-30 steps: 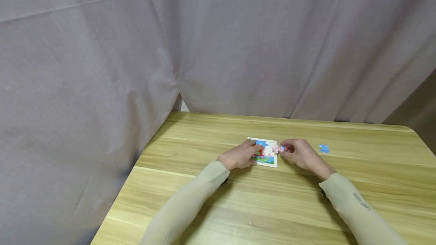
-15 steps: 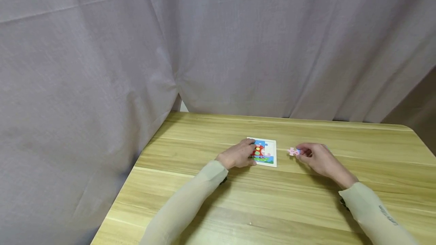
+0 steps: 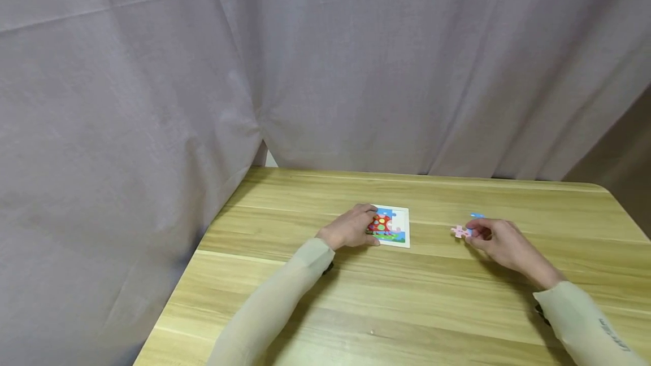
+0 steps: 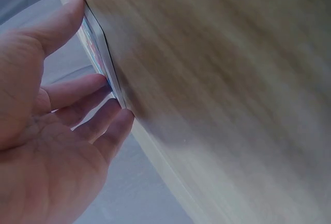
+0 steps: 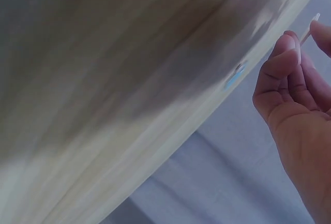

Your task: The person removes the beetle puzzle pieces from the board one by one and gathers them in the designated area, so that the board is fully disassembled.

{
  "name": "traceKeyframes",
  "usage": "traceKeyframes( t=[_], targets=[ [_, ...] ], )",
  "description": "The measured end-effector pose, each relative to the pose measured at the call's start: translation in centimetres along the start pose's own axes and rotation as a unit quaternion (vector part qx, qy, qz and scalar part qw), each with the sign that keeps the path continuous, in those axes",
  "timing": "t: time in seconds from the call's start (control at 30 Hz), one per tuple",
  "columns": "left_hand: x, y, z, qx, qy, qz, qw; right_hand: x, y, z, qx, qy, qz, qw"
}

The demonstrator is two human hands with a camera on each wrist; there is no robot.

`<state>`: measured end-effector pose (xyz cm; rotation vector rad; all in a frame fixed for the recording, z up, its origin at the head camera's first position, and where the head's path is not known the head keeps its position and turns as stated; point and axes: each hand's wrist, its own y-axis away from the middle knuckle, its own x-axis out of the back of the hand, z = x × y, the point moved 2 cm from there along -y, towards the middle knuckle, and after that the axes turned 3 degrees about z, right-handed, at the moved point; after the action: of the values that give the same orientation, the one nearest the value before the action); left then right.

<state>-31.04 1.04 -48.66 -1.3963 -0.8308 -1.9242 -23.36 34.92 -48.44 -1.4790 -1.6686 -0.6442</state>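
A jigsaw puzzle board (image 3: 407, 225) with a white border lies on the table, showing a red, dotted picture over green and blue. A pale gap shows in its upper right part. My left hand (image 3: 348, 227) rests at the board's left side, thumb and fingertips touching its edge, as the left wrist view also shows. To the right, my right hand (image 3: 503, 243) pinches a pink and blue puzzle piece (image 3: 460, 231) above the table. Only a thin edge of that piece appears in the right wrist view. Another puzzle piece, blue (image 3: 476, 215), lies just beyond the right fingers, partly hidden by them.
The wooden table (image 3: 315, 298) has its left edge running diagonally and its back edge against a grey curtain (image 3: 356, 72). More curtain hangs along the left side.
My right hand has drawn the pink piece away from the board's gap, to the right, near the blue piece. The left hand has shifted slightly left, uncovering more of the picture.
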Motion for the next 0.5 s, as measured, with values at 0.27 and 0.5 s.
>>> traceKeyframes(
  t=[0.27, 0.5],
  targets=[
    [0.0, -0.2, -0.3, 0.0, 0.001, 0.005, 1.0, 0.9, 0.8, 1.8, 0.013, 0.01, 0.019, 0.9997],
    [0.0, -0.1, -0.2, -0.002, 0.008, 0.005, 1.0, 1.1, 1.1, 3.0, 0.025, 0.027, 0.026, 0.999]
  ],
)
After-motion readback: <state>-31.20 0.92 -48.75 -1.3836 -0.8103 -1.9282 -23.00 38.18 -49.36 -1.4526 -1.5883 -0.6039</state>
